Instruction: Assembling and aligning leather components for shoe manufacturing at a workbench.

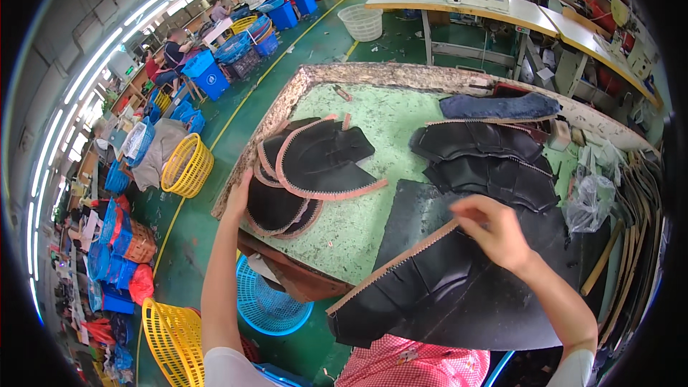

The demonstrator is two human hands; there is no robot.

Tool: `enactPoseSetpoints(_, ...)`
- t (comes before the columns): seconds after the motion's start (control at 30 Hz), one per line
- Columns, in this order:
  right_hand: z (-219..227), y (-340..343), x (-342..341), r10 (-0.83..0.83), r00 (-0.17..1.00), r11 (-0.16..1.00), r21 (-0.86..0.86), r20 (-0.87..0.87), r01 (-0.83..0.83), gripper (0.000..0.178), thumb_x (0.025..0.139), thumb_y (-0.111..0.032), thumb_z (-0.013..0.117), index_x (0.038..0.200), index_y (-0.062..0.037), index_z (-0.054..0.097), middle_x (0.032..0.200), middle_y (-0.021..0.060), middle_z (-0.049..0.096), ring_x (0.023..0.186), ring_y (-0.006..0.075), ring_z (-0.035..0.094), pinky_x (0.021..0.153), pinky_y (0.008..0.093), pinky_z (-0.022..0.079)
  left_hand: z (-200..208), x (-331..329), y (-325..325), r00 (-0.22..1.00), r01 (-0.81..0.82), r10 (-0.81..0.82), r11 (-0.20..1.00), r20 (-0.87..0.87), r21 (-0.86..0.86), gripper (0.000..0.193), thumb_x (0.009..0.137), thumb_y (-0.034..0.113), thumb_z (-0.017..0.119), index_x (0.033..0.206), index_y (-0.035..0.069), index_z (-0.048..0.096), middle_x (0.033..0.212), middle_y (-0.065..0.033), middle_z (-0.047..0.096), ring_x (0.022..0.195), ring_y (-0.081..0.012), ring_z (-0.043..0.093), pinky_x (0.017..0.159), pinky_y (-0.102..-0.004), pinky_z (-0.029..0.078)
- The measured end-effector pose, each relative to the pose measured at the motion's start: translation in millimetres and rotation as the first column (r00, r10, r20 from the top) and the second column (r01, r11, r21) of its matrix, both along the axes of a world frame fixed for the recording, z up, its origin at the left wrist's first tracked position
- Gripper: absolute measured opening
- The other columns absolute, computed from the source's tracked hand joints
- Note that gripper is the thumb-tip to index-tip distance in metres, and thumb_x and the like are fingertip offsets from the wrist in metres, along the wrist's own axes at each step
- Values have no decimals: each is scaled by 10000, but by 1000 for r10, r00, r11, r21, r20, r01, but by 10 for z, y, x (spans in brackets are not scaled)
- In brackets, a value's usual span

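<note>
Curling close together, the thumb and index finger of the right hand (499, 238) are at the far end of the tan toothed edging (394, 265) on a black leather-like panel (416, 290); I cannot tell whether they pinch it or only rest there. The panel slants from that hand toward the near left, lying over a dark sheet (403, 216) on the near right part of the green-topped worktable (351, 236). The left hand (240, 197) is at the table's left edge, just beside curved black pieces with pink toothed borders (326, 158); its fingers are mostly hidden, so their spread cannot be told. Farther right lie two dark overlapping pieces (487, 174), with a dark blue fabric bundle (499, 106) beyond. A clear plastic bag (593, 201) sits near curved strips (641, 222) at the far right. Nearest the body is a red-and-white checked garment (416, 365); a blue mesh basket (269, 304) stands below the table's left side.
</note>
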State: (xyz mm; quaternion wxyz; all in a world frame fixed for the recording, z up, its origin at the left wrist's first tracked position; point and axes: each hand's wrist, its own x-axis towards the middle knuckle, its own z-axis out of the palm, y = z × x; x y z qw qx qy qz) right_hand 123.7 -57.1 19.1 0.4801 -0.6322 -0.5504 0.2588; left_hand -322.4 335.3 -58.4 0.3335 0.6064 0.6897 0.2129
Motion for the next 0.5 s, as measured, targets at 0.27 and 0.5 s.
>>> enactPoseSetpoints(0.27, -610, 2391, -207, -51, 960, 995, -68, 274, 73, 827, 752, -370, 815, 1431, -91, 434, 1430, 238, 454, 1322, 423, 455, 1100, 483, 409, 31, 961, 597, 962, 163, -189, 977, 199, 141, 974, 773, 657, 743, 1309, -127, 526, 1347, -218, 553, 1199, -259, 556, 1004, -357, 450)
enactPoseSetpoints(0.5, -66, 2053, -477, 159, 718, 887, -417, 678, 197, 759, 763, -620, 747, 1122, 25, 567, 1005, 198, 710, 930, 331, 724, 796, 413, 578, 129, 2146, 441, 590, 663, -524, 748, 614, 1, 748, 907, 290, 746, 1516, 55, 381, 1478, -117, 487, 1333, -236, 490, 1078, -362, 439)
